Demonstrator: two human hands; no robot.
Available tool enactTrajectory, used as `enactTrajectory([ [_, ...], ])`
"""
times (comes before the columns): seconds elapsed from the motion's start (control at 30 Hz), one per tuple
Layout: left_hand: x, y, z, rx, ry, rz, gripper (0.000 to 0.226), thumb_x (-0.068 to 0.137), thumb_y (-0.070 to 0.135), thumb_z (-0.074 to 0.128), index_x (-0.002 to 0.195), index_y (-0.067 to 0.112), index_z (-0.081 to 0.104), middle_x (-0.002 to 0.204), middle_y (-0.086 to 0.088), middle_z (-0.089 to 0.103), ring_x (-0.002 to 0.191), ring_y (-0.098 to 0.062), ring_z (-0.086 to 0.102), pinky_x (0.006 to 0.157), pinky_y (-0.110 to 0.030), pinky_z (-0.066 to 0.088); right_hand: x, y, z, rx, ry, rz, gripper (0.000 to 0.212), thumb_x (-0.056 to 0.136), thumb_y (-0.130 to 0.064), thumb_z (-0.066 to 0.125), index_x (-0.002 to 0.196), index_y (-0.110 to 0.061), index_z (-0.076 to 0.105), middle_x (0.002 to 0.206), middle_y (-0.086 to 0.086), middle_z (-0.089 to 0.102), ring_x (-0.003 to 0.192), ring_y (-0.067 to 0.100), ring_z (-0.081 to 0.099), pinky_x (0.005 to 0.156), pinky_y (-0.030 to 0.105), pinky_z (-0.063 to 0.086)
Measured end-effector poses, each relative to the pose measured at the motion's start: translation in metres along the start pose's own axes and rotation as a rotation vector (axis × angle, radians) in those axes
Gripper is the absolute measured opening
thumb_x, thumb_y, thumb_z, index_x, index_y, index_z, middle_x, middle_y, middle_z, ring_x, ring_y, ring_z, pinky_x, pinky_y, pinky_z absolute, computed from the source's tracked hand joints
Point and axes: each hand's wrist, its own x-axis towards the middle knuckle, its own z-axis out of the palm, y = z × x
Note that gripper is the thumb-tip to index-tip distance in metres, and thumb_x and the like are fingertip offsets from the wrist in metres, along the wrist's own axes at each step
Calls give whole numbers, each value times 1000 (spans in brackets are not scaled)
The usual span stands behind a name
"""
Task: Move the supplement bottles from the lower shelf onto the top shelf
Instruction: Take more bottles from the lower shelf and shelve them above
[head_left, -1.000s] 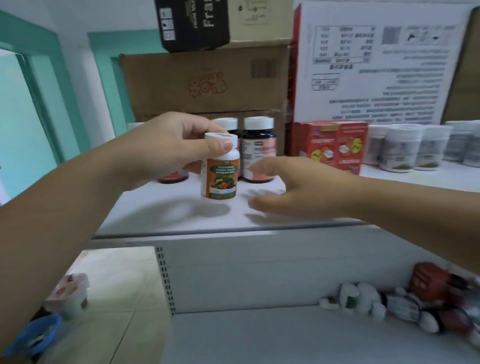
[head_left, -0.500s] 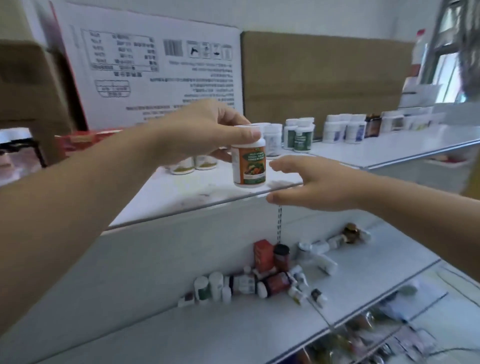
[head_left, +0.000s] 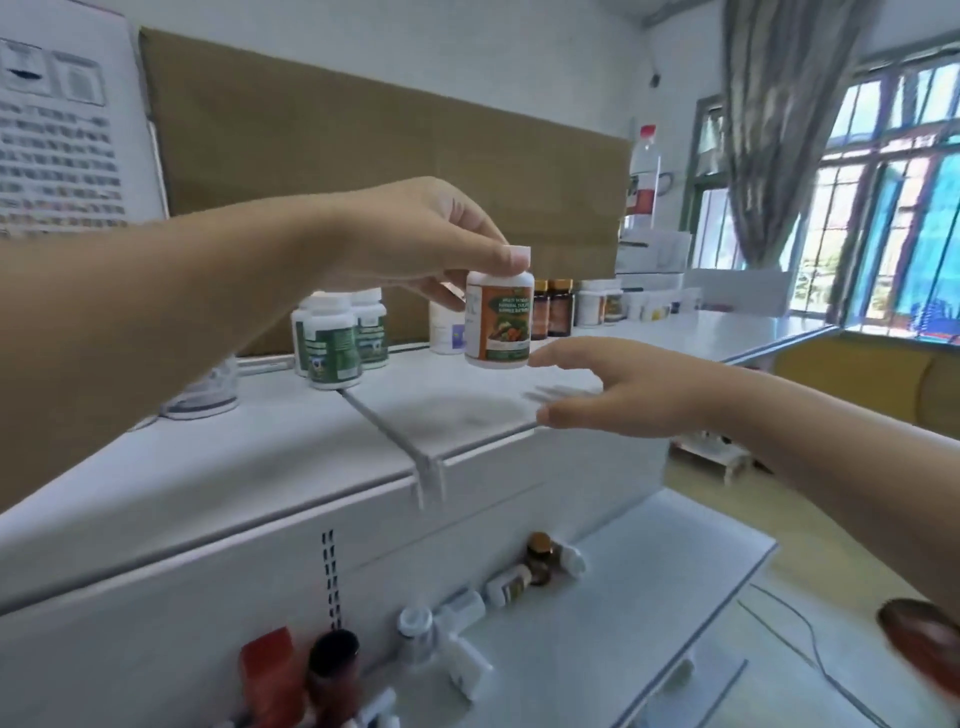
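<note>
Closest in, at the bottom of the view, the lower shelf (head_left: 649, 571) is carrying a loose scatter of supplement bottles against its back wall. A red box (head_left: 270, 675) and a dark-capped bottle (head_left: 332, 660) are standing at the left, blurred. White-capped bottles (head_left: 457, 644) are lying on their sides beside them. An amber bottle with a gold cap (head_left: 540, 556) is sitting further right.

Above that, both bare forearms are reaching forward over the top shelf (head_left: 311, 441). The right hand (head_left: 618, 387) is hovering palm-down over the shelf's front edge, fingers straight and relaxed, holding nothing, its fingertips just beside the carried bottle.

The left hand (head_left: 415, 239) is pinching an orange-labelled supplement bottle (head_left: 498, 322) by its white cap, thumb in front and fingers curled behind. The bottle is hanging upright over the top shelf, and its base is looking clear of the surface.

Behind it, 3 white bottles with green labels (head_left: 335, 343) are standing together on the top shelf, left of the carried bottle. A white bottle with a blue label (head_left: 447, 327) is partly hidden behind the hand. Further along to the right, 2 amber bottles (head_left: 553, 307) and more white ones are lining the back.

A brown cardboard sheet (head_left: 363, 145) is leaning behind the shelf. In the far right corner a grey curtain (head_left: 789, 130) is hanging by a barred window (head_left: 883, 208).
</note>
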Motion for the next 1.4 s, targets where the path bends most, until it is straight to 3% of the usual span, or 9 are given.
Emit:
enactTrajectory([
  [0.37, 193, 10, 77, 3, 11, -71, 47, 73, 45, 68, 108, 14, 74, 99, 2, 78, 96, -14, 74, 86, -29, 59, 70, 205, -44, -17, -39, 0, 52, 90, -51, 57, 138, -36, 45, 142, -16, 46, 128, 4, 43, 102, 25, 37],
  [0.5, 251, 9, 113, 26, 59, -127, 32, 84, 39, 69, 106, 16, 73, 99, 3, 78, 94, -11, 74, 85, -26, 58, 96, 278, -56, -47, -81, -69, 51, 89, -53, 56, 137, -37, 46, 140, -16, 48, 126, 2, 45, 104, 26, 37],
  [0.67, 319, 5, 148, 145, 203, -277, 20, 89, 43, 68, 101, 28, 74, 91, 12, 77, 79, 0, 73, 61, -9, 51, 139, 358, -75, -83, -150, -212, 49, 90, -55, 53, 136, -39, 46, 142, -18, 45, 126, 3, 43, 108, 28, 35],
  [0.77, 350, 8, 156, 155, 241, -376, 19, 92, 38, 67, 104, 26, 75, 96, 10, 77, 85, -2, 73, 66, -9, 53, 169, 395, -83, -52, -195, -292, 49, 90, -56, 54, 136, -40, 46, 142, -21, 44, 128, 2, 41, 106, 25, 33],
  [0.83, 367, 5, 159, 192, 274, -436, 19, 92, 39, 67, 105, 27, 75, 96, 12, 77, 86, -2, 73, 76, -16, 55, 190, 414, -83, -44, -217, -351, 50, 89, -58, 54, 135, -43, 44, 141, -24, 40, 130, 0, 37, 106, 23, 30],
  [1.07, 393, -12, 173, 334, 427, -583, 16, 90, 37, 69, 103, 29, 75, 96, 11, 75, 90, -9, 69, 74, -23, 53, 229, 441, -56, 80, -228, -546, 48, 94, -51, 49, 139, -35, 44, 143, -20, 41, 128, -3, 37, 110, 19, 25],
  [1.17, 393, -18, 176, 322, 503, -562, 16, 90, 32, 70, 104, 27, 71, 91, 15, 72, 75, 2, 67, 60, -16, 50, 233, 444, -52, 89, -221, -573, 48, 93, -52, 48, 138, -35, 44, 142, -21, 40, 128, -2, 37, 111, 22, 27],
  [1.3, 394, -30, 180, 291, 599, -531, 29, 85, 30, 76, 112, 26, 66, 105, 9, 70, 97, -9, 68, 88, -34, 57, 235, 445, -50, 110, -217, -579, 47, 92, -52, 49, 137, -37, 44, 141, -22, 40, 127, -2, 38, 110, 22, 28],
  [1.4, 394, -33, 189, 190, 667, -523, 40, 80, 27, 81, 115, 22, 63, 108, 6, 69, 98, -14, 68, 83, -39, 60, 237, 444, -50, 115, -219, -572, 48, 91, -54, 49, 136, -39, 43, 139, -22, 40, 125, 0, 40, 110, 26, 31],
])
